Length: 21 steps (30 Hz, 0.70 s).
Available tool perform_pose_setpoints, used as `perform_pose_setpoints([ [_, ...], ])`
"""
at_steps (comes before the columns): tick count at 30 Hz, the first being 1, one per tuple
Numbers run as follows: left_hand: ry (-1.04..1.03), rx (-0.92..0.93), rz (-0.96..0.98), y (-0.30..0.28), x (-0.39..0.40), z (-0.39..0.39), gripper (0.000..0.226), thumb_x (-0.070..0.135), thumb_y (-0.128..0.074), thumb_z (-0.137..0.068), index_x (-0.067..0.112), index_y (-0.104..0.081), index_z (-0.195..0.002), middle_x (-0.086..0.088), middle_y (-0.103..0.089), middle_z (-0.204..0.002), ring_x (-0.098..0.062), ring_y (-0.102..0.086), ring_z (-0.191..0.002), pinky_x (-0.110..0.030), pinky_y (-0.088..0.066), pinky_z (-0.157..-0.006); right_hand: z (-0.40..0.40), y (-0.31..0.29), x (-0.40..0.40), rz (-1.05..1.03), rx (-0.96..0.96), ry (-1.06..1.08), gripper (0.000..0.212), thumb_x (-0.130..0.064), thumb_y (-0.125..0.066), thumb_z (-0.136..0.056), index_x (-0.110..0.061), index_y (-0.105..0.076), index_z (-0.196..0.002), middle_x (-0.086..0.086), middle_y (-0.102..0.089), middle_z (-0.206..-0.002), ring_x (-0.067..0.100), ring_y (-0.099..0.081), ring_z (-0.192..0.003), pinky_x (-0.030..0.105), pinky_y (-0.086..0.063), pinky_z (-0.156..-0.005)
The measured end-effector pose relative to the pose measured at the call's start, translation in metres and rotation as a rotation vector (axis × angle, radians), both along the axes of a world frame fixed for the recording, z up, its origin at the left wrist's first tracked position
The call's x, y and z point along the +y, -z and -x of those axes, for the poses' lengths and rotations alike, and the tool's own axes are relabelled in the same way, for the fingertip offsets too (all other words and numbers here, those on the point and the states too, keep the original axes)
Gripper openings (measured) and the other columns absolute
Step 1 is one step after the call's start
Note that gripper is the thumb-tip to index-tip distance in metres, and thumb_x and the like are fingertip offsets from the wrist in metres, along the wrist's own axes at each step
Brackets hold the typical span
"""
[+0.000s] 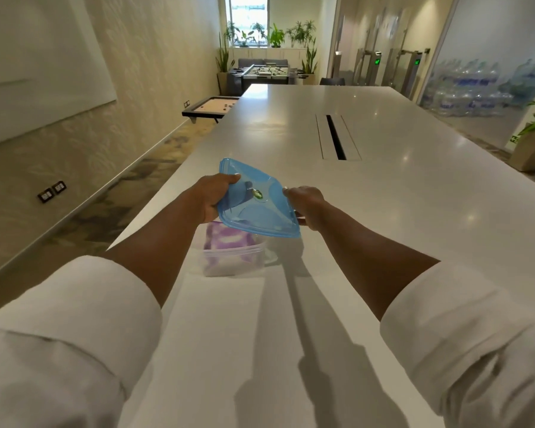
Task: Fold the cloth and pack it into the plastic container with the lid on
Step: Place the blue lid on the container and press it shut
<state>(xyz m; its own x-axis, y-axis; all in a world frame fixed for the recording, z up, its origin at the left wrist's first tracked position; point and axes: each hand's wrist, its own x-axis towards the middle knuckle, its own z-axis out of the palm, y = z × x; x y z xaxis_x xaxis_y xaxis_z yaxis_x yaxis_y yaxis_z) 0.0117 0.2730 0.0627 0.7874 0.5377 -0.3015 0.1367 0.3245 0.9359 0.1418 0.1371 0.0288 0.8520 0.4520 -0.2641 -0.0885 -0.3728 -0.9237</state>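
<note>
A translucent blue lid (257,199) hangs tilted in the air, held by both hands. My left hand (212,196) grips its left edge and my right hand (306,205) grips its right edge. Just below the lid, a clear plastic container (233,257) stands on the white table (383,211). A folded purple and white cloth (227,239) lies inside the container. The lid covers the container's far part from view and does not touch it.
A long cable slot (335,137) runs down the middle of the table beyond the hands. The table's left edge drops to carpeted floor. Far off stand a foosball table (266,72), plants and stacked water bottles (476,84).
</note>
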Motion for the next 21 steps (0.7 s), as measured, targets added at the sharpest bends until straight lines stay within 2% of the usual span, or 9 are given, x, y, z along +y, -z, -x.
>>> perform_pose_setpoints([
  [2, -0.01, -0.043, 0.06, 0.003, 0.005, 0.006, 0.023, 0.016, -0.052, -0.1, -0.004, -0.055, -0.109, -0.016, -0.065, -0.098, -0.019, -0.073, -0.06, -0.027, -0.062, -0.066, 0.007, 0.005, 0.01, 0.001, -0.015, -0.019, 0.023, -0.03, -0.058, -0.089, -0.01, -0.056, -0.078, 0.014, -0.06, -0.087, 0.027, -0.058, -0.075, 0.034, -0.048, -0.068],
  [4, -0.055, -0.061, 0.063, 0.007, 0.012, 0.01, 0.026, 0.016, -0.056, -0.098, -0.005, -0.052, -0.113, -0.016, -0.065, -0.098, -0.022, -0.073, -0.064, -0.03, -0.063, -0.063, 0.014, 0.008, 0.019, 0.03, -0.078, -0.035, 0.024, -0.03, -0.056, -0.09, -0.007, -0.058, -0.085, 0.014, -0.06, -0.086, 0.026, -0.057, -0.073, 0.034, -0.048, -0.067],
  [5, -0.101, -0.024, -0.014, 0.009, 0.016, 0.011, 0.029, 0.018, -0.059, -0.097, -0.006, -0.053, -0.112, -0.016, -0.066, -0.1, -0.023, -0.074, -0.067, -0.029, -0.062, -0.062, 0.017, 0.01, 0.024, 0.044, -0.109, -0.039, 0.026, -0.03, -0.055, -0.09, -0.005, -0.061, -0.092, 0.013, -0.06, -0.089, 0.026, -0.058, -0.075, 0.034, -0.048, -0.067],
  [8, -0.207, 0.102, -0.245, 0.022, 0.03, 0.014, 0.041, 0.025, -0.064, -0.092, -0.004, -0.058, -0.121, -0.017, -0.065, -0.117, -0.029, -0.069, -0.095, -0.036, -0.058, -0.084, 0.025, 0.013, 0.034, 0.071, -0.162, -0.029, 0.039, -0.033, -0.053, -0.089, -0.002, -0.06, -0.113, 0.01, -0.059, -0.099, 0.026, -0.058, -0.087, 0.031, -0.045, -0.07],
  [12, -0.184, 0.192, -0.404, 0.032, 0.036, 0.022, 0.041, 0.019, -0.061, -0.094, -0.002, -0.058, -0.13, -0.018, -0.064, -0.12, -0.028, -0.062, -0.098, -0.034, -0.051, -0.081, 0.032, 0.017, 0.043, 0.082, -0.168, 0.055, 0.05, -0.032, -0.052, -0.091, -0.002, -0.049, -0.131, 0.014, -0.058, -0.123, 0.03, -0.059, -0.11, 0.03, -0.043, -0.077],
  [17, -0.215, 0.248, -0.546, 0.042, 0.044, 0.031, 0.041, 0.026, -0.066, -0.091, 0.002, -0.065, -0.124, -0.016, -0.07, -0.112, -0.024, -0.063, -0.089, -0.035, -0.055, -0.085, 0.033, 0.02, 0.049, 0.114, -0.191, 0.067, 0.046, -0.034, -0.054, -0.091, -0.005, -0.052, -0.126, 0.014, -0.059, -0.125, 0.028, -0.059, -0.109, 0.03, -0.045, -0.079],
  [19, -0.256, 0.308, -0.65, 0.043, 0.043, 0.035, 0.038, 0.032, -0.064, -0.09, 0.005, -0.069, -0.116, -0.013, -0.072, -0.104, -0.025, -0.065, -0.088, -0.039, -0.056, -0.088, 0.033, 0.021, 0.052, 0.136, -0.228, 0.039, 0.044, -0.036, -0.054, -0.09, -0.006, -0.054, -0.123, 0.012, -0.061, -0.122, 0.027, -0.06, -0.104, 0.031, -0.047, -0.082],
  [21, -0.296, 0.384, -0.766, 0.045, 0.041, 0.038, 0.035, 0.036, -0.06, -0.09, 0.006, -0.073, -0.104, -0.012, -0.073, -0.097, -0.028, -0.068, -0.089, -0.039, -0.054, -0.085, 0.034, 0.023, 0.053, 0.156, -0.267, 0.017, 0.042, -0.037, -0.054, -0.09, -0.008, -0.055, -0.12, 0.01, -0.062, -0.119, 0.026, -0.06, -0.103, 0.034, -0.05, -0.086],
])
